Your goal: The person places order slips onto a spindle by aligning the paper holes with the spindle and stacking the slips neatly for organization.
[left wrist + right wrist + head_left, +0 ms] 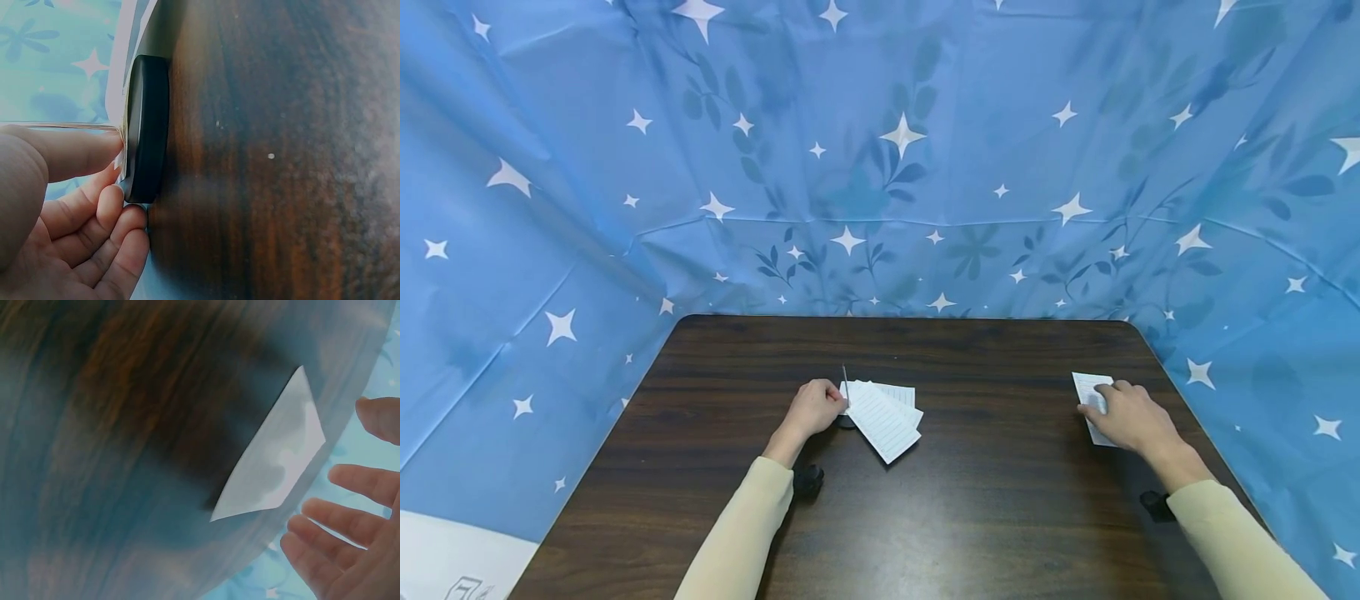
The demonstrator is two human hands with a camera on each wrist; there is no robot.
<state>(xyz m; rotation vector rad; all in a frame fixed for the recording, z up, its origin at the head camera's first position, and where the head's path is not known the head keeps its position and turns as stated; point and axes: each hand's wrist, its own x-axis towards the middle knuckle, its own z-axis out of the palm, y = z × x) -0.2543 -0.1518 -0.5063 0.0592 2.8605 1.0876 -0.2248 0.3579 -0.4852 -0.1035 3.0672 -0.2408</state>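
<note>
My left hand (811, 408) is at a bill spike, its thumb and forefinger pinching the corner of the fanned lined paper slips (883, 421). The spike's thin metal rod (845, 377) stands up through the slips beside the fingertips. In the left wrist view its round black base (149, 131) sits under the paper, with the other fingers curled by its edge. At the right, my right hand (1135, 419) is over a single lined slip (1084, 387), its fingers spread and relaxed. In the right wrist view that slip (272, 465) lies on the table, apart from the fingertips.
The dark wood-grain table (985, 500) has rounded far corners. A blue curtain (970, 167) with white stars hangs behind it and along both sides. A black wrist device (808, 482) shows beneath the left sleeve. A white object (452, 550) is at the lower left.
</note>
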